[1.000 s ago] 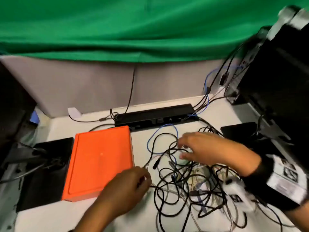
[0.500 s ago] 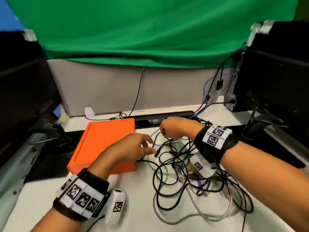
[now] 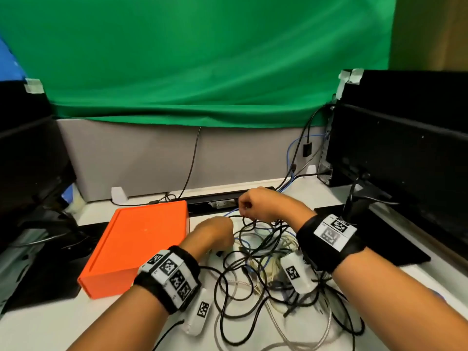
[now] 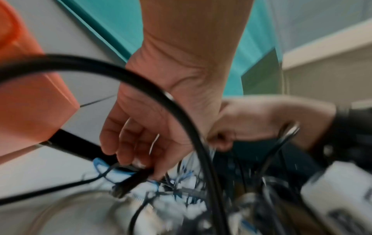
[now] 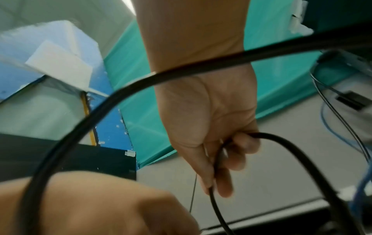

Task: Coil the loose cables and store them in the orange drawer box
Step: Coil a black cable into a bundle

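Note:
The orange drawer box (image 3: 141, 244) lies shut on the white desk, left of centre. A tangle of black, blue and white cables (image 3: 263, 272) is piled to its right. My left hand (image 3: 215, 234) is at the pile's left edge; in the left wrist view its fingertips (image 4: 138, 160) pinch a black cable plug (image 4: 130, 179). My right hand (image 3: 253, 203) is raised over the far side of the pile. In the right wrist view the right hand (image 5: 219, 160) curls round a black cable (image 5: 286, 143) that loops away from it.
A black power strip (image 3: 222, 198) runs along the back of the desk with cords plugged in. Dark monitors stand at the left (image 3: 27, 160) and right (image 3: 405, 153), their black bases (image 3: 374, 234) flanking the work area. Green cloth hangs behind.
My right hand went from lying flat on the pile to lifted and curled round a black cable. My left hand moved from the box's front corner to the pile's edge and pinched a plug.

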Demonstrator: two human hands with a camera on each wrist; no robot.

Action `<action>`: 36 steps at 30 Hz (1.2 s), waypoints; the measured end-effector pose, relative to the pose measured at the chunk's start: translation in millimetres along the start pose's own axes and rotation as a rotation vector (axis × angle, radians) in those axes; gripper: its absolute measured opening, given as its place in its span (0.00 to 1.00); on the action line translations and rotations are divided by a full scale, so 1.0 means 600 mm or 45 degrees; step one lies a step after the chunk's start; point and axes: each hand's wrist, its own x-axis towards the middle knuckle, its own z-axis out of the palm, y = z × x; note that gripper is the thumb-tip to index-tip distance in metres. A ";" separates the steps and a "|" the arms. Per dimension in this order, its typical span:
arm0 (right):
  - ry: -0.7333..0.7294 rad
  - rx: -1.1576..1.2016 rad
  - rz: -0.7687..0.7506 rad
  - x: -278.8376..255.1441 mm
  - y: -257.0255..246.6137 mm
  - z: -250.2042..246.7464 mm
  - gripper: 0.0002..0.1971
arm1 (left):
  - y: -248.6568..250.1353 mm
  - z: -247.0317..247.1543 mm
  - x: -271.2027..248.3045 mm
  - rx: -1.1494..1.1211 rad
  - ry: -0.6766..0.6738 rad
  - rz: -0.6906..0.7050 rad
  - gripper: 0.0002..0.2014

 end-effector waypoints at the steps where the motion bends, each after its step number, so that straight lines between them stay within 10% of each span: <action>1: -0.006 -0.103 0.050 0.002 0.005 -0.008 0.07 | -0.008 -0.012 0.001 -0.106 0.087 -0.025 0.12; 7: 0.197 0.327 -0.087 0.031 0.011 -0.050 0.21 | -0.048 -0.124 -0.021 -1.221 0.733 0.261 0.09; 10: 0.839 0.809 -0.137 0.022 -0.001 -0.064 0.03 | -0.066 -0.169 -0.040 -1.586 0.842 0.532 0.15; 14: 1.526 0.704 -0.204 0.008 0.003 -0.080 0.10 | -0.081 -0.185 -0.045 -1.947 0.684 0.631 0.12; 21: 0.688 1.281 -0.406 0.024 0.002 -0.063 0.15 | -0.072 -0.163 -0.035 -1.955 0.514 0.765 0.13; 26: 0.653 0.606 -0.099 0.033 0.017 -0.067 0.16 | -0.061 -0.160 -0.034 -1.892 0.202 0.691 0.20; 36: 0.499 1.504 -0.356 0.062 0.035 -0.056 0.09 | -0.085 -0.172 0.005 -2.632 0.481 0.856 0.10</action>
